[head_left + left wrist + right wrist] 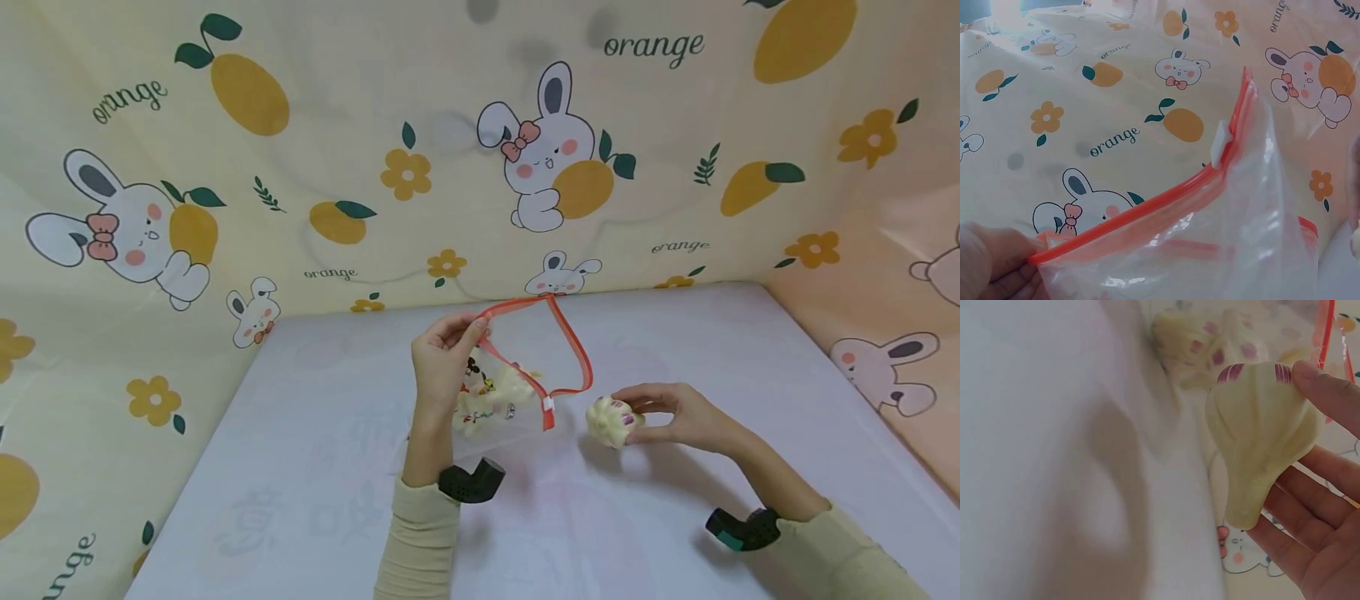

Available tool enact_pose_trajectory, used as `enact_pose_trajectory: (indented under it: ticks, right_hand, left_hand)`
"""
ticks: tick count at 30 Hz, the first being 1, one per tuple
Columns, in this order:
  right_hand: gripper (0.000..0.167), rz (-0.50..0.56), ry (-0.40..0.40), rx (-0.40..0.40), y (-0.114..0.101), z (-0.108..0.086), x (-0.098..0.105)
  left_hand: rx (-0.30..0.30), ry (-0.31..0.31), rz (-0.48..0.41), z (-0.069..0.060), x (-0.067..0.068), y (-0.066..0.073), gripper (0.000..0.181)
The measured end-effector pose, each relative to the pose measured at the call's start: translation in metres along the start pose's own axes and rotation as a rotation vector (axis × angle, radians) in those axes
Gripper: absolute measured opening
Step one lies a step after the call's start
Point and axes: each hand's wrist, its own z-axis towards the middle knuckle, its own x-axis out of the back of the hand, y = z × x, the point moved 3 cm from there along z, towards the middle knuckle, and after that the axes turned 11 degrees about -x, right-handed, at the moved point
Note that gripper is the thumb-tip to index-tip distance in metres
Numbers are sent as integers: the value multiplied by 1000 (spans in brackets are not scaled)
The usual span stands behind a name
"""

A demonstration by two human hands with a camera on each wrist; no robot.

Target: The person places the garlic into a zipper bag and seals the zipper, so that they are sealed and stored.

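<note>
Garlic bulbs point(1188, 347) already lie inside the unsealed bag point(1179, 275), its rim pinched by the left hand point(442, 354); one bulb point(611, 422), gripped in the right hand point(675, 417) near it, is left outside.

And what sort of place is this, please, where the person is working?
Probably an indoor recording booth, though I cannot be sure. A rabbit-print backdrop surrounds the pale table on three sides, and two black wrist devices are in view.
</note>
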Motion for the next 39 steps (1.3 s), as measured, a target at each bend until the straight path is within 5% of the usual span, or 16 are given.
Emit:
enact_pose_trajectory:
  ticks: [23, 39]
  right_hand:
    - [50, -42, 60, 20, -29, 0, 23]
    - [52, -33, 85, 129, -49, -1, 42]
  left_hand:
    - [-6, 8, -3, 0, -1, 0, 17]
    - [-13, 8, 6, 1, 1, 0, 17]
